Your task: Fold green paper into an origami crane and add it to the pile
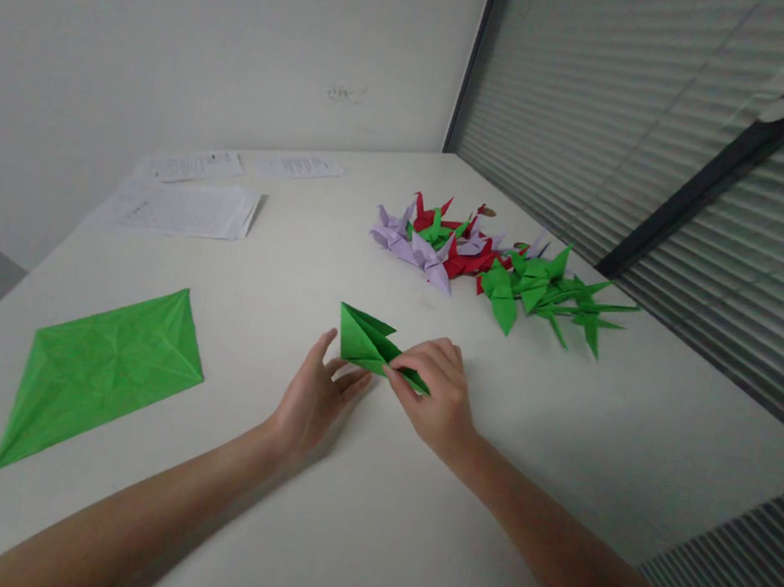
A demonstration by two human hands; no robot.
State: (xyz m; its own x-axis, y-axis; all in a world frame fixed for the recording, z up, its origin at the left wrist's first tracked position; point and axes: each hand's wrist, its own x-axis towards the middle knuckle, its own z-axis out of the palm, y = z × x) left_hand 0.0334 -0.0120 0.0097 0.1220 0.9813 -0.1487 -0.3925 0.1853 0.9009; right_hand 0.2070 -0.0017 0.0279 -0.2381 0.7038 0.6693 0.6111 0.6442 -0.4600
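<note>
A partly folded piece of green origami paper (364, 341) is held above the middle of the table, its layers spread apart at the left end. My right hand (438, 385) pinches its right end between thumb and fingers. Just below and left of the paper is my left hand (322, 397), thumb raised and fingers apart, gripping nothing. Whether its fingertips touch the paper's underside I cannot tell. To the left lies an unfolded green sheet (108, 368), flat and marked with creases.
Finished paper cranes in purple (431, 258), red (468, 261) and green (535, 281) form a pile at the back right, near the window blinds (576, 114). Printed papers (189, 207) lie at the back left of the white table (306, 270), by the wall.
</note>
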